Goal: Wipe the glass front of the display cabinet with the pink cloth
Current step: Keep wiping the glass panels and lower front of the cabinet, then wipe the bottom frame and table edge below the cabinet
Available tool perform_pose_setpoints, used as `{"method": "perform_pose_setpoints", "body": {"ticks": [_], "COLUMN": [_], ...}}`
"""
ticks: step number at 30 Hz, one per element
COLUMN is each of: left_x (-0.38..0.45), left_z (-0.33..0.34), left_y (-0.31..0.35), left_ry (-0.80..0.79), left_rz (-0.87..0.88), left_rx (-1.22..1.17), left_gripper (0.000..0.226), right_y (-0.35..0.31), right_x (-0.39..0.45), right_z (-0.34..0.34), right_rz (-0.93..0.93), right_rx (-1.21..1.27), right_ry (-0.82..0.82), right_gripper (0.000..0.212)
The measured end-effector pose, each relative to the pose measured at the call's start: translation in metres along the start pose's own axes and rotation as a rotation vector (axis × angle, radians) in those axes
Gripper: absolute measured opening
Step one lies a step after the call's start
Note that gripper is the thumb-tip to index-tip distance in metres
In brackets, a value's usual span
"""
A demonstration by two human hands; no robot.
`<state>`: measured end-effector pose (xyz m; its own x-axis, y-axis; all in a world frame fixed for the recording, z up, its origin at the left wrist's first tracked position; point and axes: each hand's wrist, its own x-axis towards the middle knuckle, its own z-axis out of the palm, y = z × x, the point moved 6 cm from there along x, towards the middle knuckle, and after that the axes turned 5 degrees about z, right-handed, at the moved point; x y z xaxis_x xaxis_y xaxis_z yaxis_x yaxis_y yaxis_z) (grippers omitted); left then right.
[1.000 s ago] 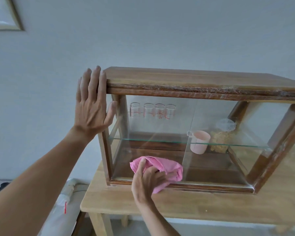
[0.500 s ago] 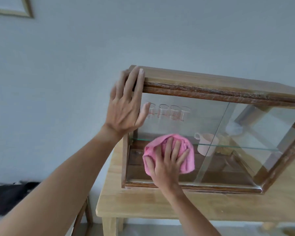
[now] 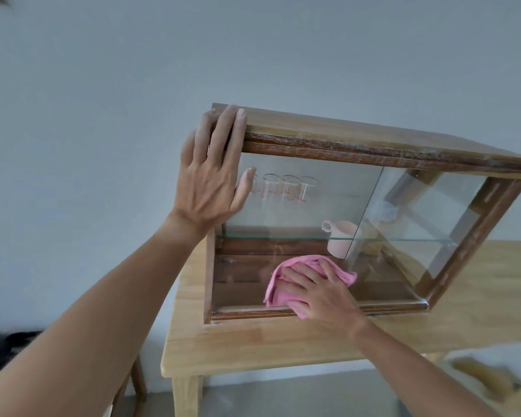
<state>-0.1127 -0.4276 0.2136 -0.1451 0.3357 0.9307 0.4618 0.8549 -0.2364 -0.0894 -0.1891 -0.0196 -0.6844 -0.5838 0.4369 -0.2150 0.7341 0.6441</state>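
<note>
Left hand (image 3: 211,179) flat, fingers straight, bracing display cabinet (image 3: 373,145) corner, likely steadying | right hand (image 3: 316,288) fingers spread, pressing pink cloth (image 3: 278,284) on glass front (image 3: 298,206), lower left pane.

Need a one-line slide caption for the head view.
Right hand presses pink cloth on cabinet glass; left hand steadies the frame.

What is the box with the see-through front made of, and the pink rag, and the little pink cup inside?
The cabinet frame looks like dark stained wood, its grain and worn edges showing. Its front looks like clear glass, with reflections. The pink cloth seems a soft woven fabric, crumpled into folds. The pink cup looks matte, perhaps plastic or ceramic.
</note>
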Motion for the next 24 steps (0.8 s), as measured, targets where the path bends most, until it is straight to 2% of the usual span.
{"method": "perform_pose_setpoints", "body": {"ticks": [2, 3, 7, 9, 10, 12, 15, 17, 21, 24], "left_x": [0.0, 0.0, 0.001, 0.002, 0.002, 0.002, 0.001, 0.001, 0.001, -0.001], "left_z": [0.0, 0.0, -0.002, -0.003, -0.004, -0.005, -0.006, -0.004, -0.001, 0.001], "left_y": [0.001, 0.001, 0.0, 0.0, 0.0, 0.0, -0.001, -0.002, -0.001, -0.002], "left_ry": [0.002, 0.005, -0.007, -0.02, -0.024, -0.023, -0.005, -0.005, 0.005, 0.026], "left_rz": [0.0, -0.003, -0.005, 0.002, 0.005, 0.006, 0.003, 0.002, 0.011, 0.005], "left_rx": [0.003, 0.007, 0.007, -0.009, -0.025, -0.049, -0.047, -0.034, -0.019, -0.007], "left_gripper": [0.069, 0.069, 0.069, 0.069, 0.069, 0.069, 0.067, 0.067, 0.067, 0.067], "right_y": [0.047, 0.067, 0.126, 0.133, 0.124, 0.079, -0.011, -0.055, -0.088, -0.091], "right_x": [-0.027, -0.031, 0.02, 0.051, 0.063, 0.081, 0.103, 0.116, 0.108, 0.071], "right_z": [-0.002, -0.008, -0.054, -0.079, -0.086, -0.088, -0.08, -0.074, -0.052, -0.028], "right_rz": [0.13, 0.191, 0.547, 0.776, 0.824, 0.745, 0.481, 0.395, 0.392, 0.237], "right_rx": [-0.031, -0.038, 0.008, 0.101, 0.155, 0.195, 0.242, 0.251, 0.229, 0.179], "right_ry": [-0.036, -0.021, 0.175, 0.267, 0.293, 0.293, 0.25, 0.253, 0.225, 0.084], "right_gripper": [0.045, 0.048, 0.078, 0.086, 0.087, 0.083, 0.061, 0.052, 0.056, 0.073]}}
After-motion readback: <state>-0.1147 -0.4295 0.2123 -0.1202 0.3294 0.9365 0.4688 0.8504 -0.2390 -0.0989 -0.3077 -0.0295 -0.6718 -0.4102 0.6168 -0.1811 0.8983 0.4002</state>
